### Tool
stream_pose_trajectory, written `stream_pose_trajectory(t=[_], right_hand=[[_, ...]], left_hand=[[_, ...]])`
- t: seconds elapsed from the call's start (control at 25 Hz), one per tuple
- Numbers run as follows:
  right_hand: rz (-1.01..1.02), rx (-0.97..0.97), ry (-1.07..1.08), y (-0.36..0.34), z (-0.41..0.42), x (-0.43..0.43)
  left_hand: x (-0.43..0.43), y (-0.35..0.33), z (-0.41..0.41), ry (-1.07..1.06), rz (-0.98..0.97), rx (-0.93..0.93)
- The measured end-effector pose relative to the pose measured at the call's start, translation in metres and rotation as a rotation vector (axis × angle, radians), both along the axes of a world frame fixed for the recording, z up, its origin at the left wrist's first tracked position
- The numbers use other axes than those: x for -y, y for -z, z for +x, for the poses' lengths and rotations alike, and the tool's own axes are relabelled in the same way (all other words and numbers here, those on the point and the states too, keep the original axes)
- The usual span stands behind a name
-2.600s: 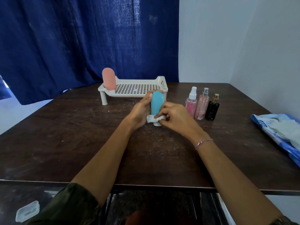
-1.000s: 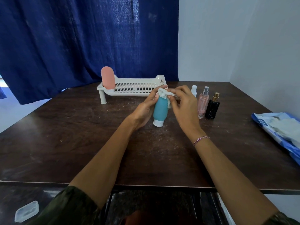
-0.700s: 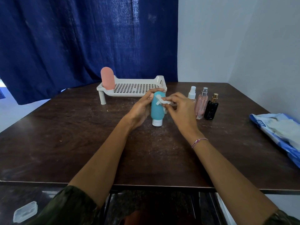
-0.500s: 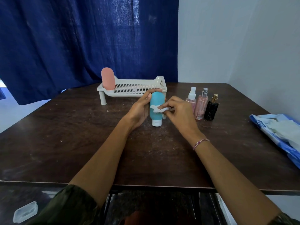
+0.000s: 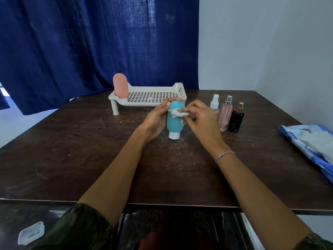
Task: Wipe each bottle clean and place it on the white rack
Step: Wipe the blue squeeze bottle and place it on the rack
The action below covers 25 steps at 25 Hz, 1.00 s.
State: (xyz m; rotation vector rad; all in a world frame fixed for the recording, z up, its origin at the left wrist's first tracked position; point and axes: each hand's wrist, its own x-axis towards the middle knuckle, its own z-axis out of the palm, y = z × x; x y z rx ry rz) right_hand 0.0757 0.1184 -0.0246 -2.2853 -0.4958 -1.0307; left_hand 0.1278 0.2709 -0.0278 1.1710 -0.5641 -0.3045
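Your left hand [image 5: 155, 121] grips the upright teal bottle [image 5: 173, 124]; right hand [image 5: 200, 120] fingers pinch the wipe [image 5: 177, 113] against its side, white rack [image 5: 144, 104] just behind.

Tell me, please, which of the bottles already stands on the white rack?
The pink bottle, upright at the white rack's left end. The left hand holds the teal bottle on the table, where the three spray bottles also stand.

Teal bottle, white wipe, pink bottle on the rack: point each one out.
teal bottle [image 5: 173, 124]: head view, lower body, below the wipe.
white wipe [image 5: 177, 113]: head view, middle of the crumpled wad.
pink bottle [image 5: 120, 85]: head view, middle of its body.
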Motion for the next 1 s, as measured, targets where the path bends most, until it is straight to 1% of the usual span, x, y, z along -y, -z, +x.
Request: stream_pose_trajectory(t=[0.16, 0.32, 0.4, 0.48, 0.64, 0.72, 0.84, 1.0], right_hand=[[-0.169, -0.146, -0.041, 0.0, 0.0, 0.005], [-0.264, -0.279, -0.084, 0.002, 0.002, 0.007], [-0.258, -0.266, -0.082, 0.002, 0.003, 0.007], [-0.197, -0.189, -0.091, 0.001, 0.004, 0.007], [0.078, 0.028, -0.039, -0.005, 0.002, 0.008], [0.15, 0.077, 0.001, -0.008, 0.002, 0.009], [0.124, 0.064, -0.009, -0.006, 0.002, 0.01], [-0.028, -0.048, -0.07, -0.001, 0.005, 0.011]], left_hand=[[0.001, -0.001, -0.001, -0.094, -0.014, -0.011], [0.003, 0.0, 0.002, -0.11, -0.05, -0.048], [0.003, 0.001, 0.003, -0.107, -0.06, -0.074], [0.004, 0.0, 0.001, -0.091, -0.061, -0.064], [0.006, -0.003, -0.004, -0.038, -0.028, 0.001], [0.007, -0.003, -0.005, -0.037, -0.014, -0.014], [0.007, -0.003, -0.004, -0.025, -0.015, -0.012], [0.003, -0.002, -0.005, -0.03, -0.065, -0.044]])
